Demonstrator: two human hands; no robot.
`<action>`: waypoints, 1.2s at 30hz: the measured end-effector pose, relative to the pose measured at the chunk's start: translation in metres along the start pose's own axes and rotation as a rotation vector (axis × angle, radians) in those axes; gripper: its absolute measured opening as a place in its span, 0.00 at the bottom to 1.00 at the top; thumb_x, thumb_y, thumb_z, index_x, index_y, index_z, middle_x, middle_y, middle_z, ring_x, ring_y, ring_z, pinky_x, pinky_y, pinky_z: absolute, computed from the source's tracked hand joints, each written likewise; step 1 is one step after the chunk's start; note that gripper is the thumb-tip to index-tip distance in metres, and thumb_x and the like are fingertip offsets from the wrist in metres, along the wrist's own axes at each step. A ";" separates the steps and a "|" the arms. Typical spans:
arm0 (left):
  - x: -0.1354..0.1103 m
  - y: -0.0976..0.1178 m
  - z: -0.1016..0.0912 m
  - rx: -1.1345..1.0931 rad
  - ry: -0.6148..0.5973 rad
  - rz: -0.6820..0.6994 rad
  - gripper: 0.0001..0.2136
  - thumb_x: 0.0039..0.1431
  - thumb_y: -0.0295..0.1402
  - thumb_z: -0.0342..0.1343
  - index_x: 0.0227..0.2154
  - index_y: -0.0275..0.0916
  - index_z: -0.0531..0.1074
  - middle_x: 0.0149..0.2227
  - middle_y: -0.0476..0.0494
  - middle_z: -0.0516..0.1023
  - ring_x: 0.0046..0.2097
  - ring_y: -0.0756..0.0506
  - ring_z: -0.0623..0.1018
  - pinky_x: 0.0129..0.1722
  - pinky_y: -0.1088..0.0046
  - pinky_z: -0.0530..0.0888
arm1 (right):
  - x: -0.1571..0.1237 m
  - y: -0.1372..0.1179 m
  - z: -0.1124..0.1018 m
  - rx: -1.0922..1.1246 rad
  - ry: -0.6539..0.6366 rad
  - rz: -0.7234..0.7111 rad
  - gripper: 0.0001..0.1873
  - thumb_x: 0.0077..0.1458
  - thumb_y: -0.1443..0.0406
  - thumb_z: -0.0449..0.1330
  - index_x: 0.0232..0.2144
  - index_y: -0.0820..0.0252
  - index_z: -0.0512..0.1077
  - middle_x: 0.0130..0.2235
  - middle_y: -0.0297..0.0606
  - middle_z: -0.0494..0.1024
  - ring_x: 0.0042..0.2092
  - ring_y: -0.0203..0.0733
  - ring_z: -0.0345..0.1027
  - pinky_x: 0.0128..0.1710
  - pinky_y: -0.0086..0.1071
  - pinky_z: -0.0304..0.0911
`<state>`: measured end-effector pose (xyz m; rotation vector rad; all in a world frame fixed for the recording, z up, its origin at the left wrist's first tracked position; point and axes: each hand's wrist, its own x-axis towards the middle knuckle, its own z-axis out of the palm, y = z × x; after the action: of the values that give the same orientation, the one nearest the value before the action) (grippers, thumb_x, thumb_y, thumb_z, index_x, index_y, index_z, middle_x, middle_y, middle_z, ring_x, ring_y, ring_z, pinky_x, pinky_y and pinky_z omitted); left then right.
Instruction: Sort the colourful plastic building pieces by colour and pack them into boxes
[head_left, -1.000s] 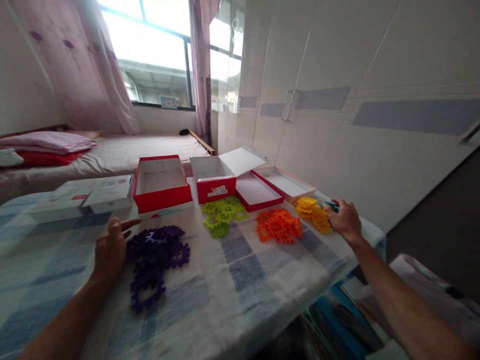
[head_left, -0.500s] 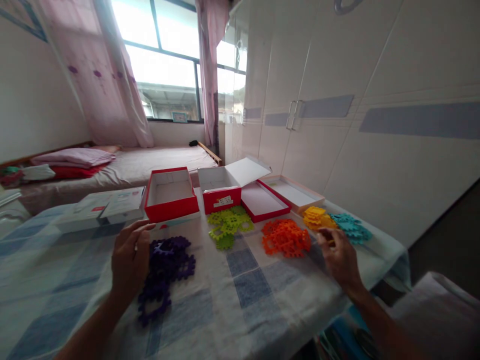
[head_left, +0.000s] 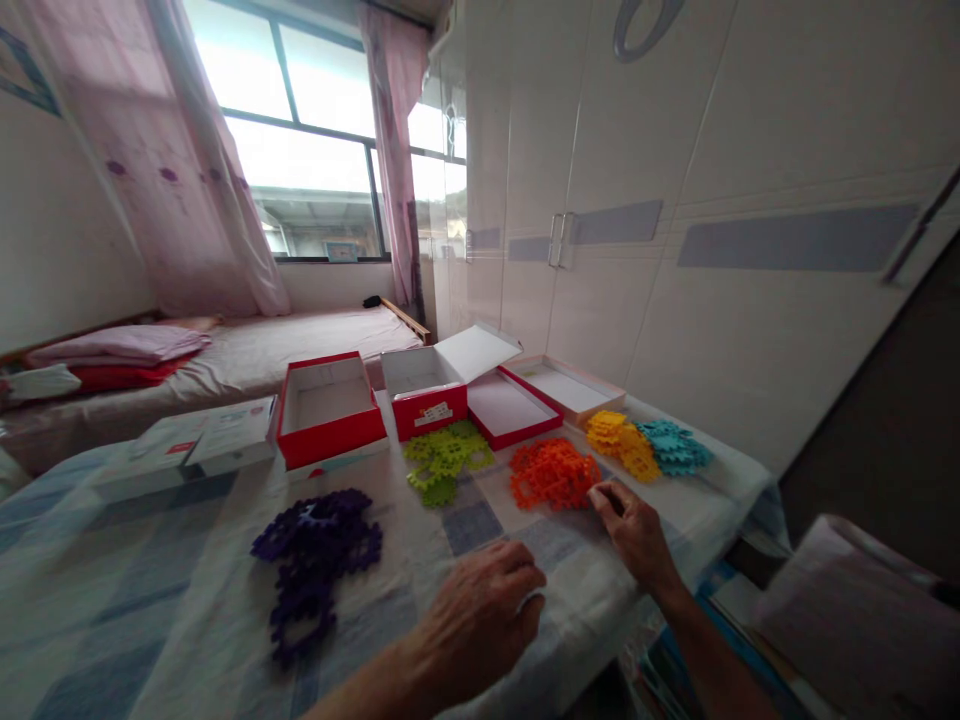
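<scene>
My right hand (head_left: 630,525) is at the near right edge of a heap of orange gear-shaped plastic pieces (head_left: 551,472). Its thumb and forefinger are pinched on an orange gear piece at the heap's edge. Over the table, nearer to me, my left hand (head_left: 487,615) hangs with loosely bent fingers, the thumb apart, and nothing visible in it. Purple gear pieces (head_left: 322,540) lie in a loose pile to its left. Green gear pieces (head_left: 446,455) lie in the middle, while yellow gear pieces (head_left: 624,440) and teal gear pieces (head_left: 675,447) sit beyond my right hand.
Along the back stand an open red box (head_left: 330,440), another red box with its white lid raised (head_left: 431,410), a shallow red tray (head_left: 517,435) and a pale tray (head_left: 600,408). White boxes (head_left: 195,445) lie at left. A checked cloth (head_left: 390,600) covers the table.
My left hand has left the purple pile and moved right, to the near middle. My right hand has moved from the yellow pieces to the orange heap. The view has shifted slightly.
</scene>
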<state>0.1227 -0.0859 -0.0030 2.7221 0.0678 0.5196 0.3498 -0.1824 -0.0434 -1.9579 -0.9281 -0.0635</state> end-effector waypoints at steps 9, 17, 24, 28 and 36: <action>0.011 -0.027 0.042 0.005 -0.042 -0.071 0.09 0.59 0.26 0.46 0.32 0.41 0.72 0.32 0.46 0.74 0.34 0.48 0.75 0.34 0.74 0.68 | -0.003 0.002 0.002 0.015 -0.006 0.001 0.17 0.57 0.54 0.48 0.31 0.59 0.70 0.32 0.40 0.76 0.35 0.43 0.70 0.39 0.34 0.63; 0.006 -0.033 0.041 -0.006 -0.011 -0.068 0.09 0.58 0.26 0.47 0.36 0.42 0.72 0.34 0.47 0.73 0.35 0.48 0.74 0.35 0.75 0.68 | -0.004 0.006 0.001 -0.018 0.005 0.032 0.18 0.55 0.52 0.50 0.32 0.59 0.71 0.34 0.42 0.77 0.35 0.45 0.70 0.39 0.36 0.64; 0.006 -0.036 0.044 0.036 -0.007 -0.026 0.07 0.58 0.27 0.48 0.35 0.41 0.71 0.33 0.48 0.72 0.35 0.49 0.73 0.35 0.76 0.67 | -0.002 0.013 0.000 -0.056 -0.003 0.042 0.20 0.52 0.50 0.52 0.33 0.58 0.73 0.33 0.40 0.77 0.34 0.45 0.71 0.37 0.35 0.64; 0.007 -0.036 0.044 0.036 -0.004 -0.020 0.07 0.59 0.27 0.48 0.36 0.41 0.70 0.34 0.48 0.72 0.35 0.49 0.73 0.35 0.76 0.67 | -0.002 0.013 0.000 -0.065 0.003 0.045 0.20 0.52 0.50 0.52 0.33 0.58 0.73 0.34 0.39 0.77 0.34 0.44 0.71 0.38 0.35 0.63; 0.009 -0.029 0.039 0.174 -0.029 0.115 0.06 0.61 0.26 0.47 0.30 0.39 0.67 0.31 0.49 0.71 0.32 0.49 0.70 0.31 0.74 0.64 | -0.003 0.005 0.001 -0.044 0.027 0.015 0.19 0.53 0.51 0.51 0.31 0.60 0.72 0.33 0.40 0.76 0.34 0.44 0.70 0.40 0.36 0.64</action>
<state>0.1455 -0.0715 -0.0446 2.9161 -0.0536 0.5288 0.3505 -0.1846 -0.0484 -1.9995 -0.9006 -0.1020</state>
